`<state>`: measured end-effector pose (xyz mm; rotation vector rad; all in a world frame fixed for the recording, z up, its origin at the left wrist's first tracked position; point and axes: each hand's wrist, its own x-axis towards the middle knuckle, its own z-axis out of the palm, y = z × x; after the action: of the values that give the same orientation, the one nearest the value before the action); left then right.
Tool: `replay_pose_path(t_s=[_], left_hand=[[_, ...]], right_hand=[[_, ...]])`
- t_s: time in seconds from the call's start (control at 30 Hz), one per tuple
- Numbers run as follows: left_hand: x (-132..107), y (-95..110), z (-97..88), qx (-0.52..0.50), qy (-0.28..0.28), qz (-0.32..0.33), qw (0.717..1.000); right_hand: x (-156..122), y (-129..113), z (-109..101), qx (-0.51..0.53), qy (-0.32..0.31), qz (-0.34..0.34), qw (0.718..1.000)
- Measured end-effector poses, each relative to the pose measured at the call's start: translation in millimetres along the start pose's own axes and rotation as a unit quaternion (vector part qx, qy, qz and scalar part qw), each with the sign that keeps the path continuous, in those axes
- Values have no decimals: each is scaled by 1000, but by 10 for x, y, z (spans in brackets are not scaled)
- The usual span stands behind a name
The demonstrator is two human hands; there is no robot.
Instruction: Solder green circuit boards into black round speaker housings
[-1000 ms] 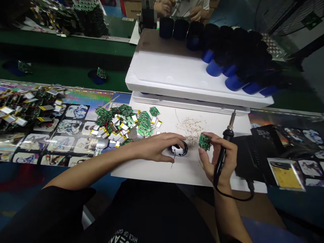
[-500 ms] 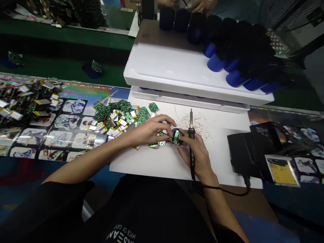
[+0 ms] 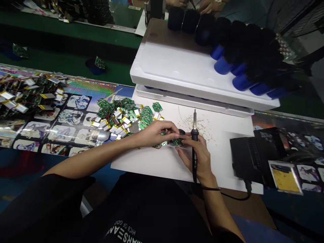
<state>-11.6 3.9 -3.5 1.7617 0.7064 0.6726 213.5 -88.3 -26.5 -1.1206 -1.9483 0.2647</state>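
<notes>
My left hand [image 3: 158, 133] reaches in from the left, its fingertips gripping a small green circuit board [image 3: 178, 142] beside a round black ring-shaped part [image 3: 181, 131]. My right hand [image 3: 198, 156] grips a black soldering iron [image 3: 194, 148] upright, tip pointing away from me, with its fingers against the board's near side. The iron's tip stands just right of the board, and much of the board is hidden by my fingers. Under my left palm lie a few wired green boards [image 3: 159, 145]. Left of them is a heap of green boards and silver pouch batteries [image 3: 124, 118].
A white sheet [image 3: 177, 167] under my hands carries scattered solder scraps [image 3: 198, 126]. Beyond stand a white foam box [image 3: 192, 67] and dark-topped blue cylinders [image 3: 224, 65]. A black soldering station [image 3: 253, 157] sits right. A co-worker's hand [image 3: 209, 6] shows at the top.
Over the last second, both hands came together, with the board moved left beside the black ring. The soldering iron swung upright. Little has changed in the last half second.
</notes>
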Motion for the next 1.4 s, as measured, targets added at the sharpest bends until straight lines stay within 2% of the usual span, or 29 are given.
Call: replay_pose_path(t_s=[0.17, 0.27, 0.53, 0.77, 1.07, 1.23, 1.4], left_hand=[[-5, 40, 3, 11, -4, 10, 1000], [-12, 60, 0, 15, -7, 20, 1000], [-17, 63, -13, 21, -11, 29, 999], [-27, 74, 4, 10, 1, 28, 1000], [-34, 96, 46, -40, 5, -2, 999], [-46, 66, 35, 9, 11, 55, 998], [-45, -1, 13, 117, 2, 157, 981]], right_hand=[[64, -92, 20, 98, 93, 83, 987], [147, -146, 79, 151, 132, 106, 974], [277, -216, 166, 177, 149, 129, 964], [217, -180, 182, 176, 117, 128, 969], [144, -156, 208, 143, 118, 125, 975], [81, -131, 163, 144, 98, 123, 977], [9, -94, -50, 115, 129, 148, 974]])
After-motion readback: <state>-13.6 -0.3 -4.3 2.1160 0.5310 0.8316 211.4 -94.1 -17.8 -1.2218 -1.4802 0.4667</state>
